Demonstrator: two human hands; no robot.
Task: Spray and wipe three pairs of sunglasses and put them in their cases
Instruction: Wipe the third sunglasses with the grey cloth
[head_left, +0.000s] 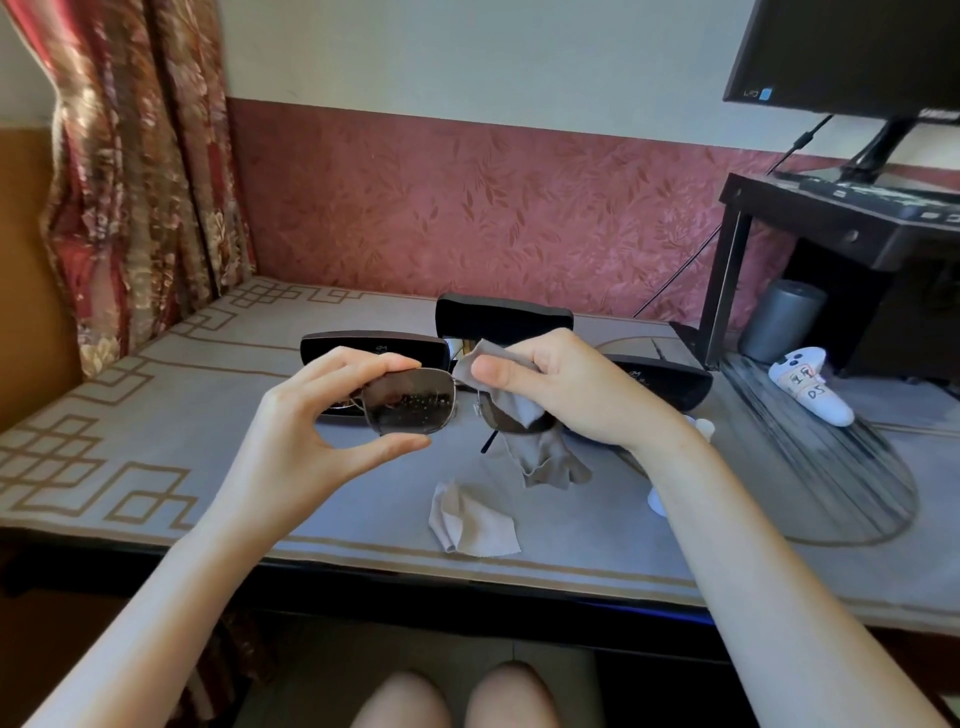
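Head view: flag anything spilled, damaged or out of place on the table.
Nothing damaged or spilled. A spare grey cloth lies crumpled near the table front edge, and a white controller lies on a hand fan.

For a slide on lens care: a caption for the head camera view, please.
Left hand pinches sunglasses by one lens; right hand holds a grey cloth over the other lens.

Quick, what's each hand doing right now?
Left hand: holding the sunglasses by one lens.
Right hand: pinching a grey cloth over the other lens.
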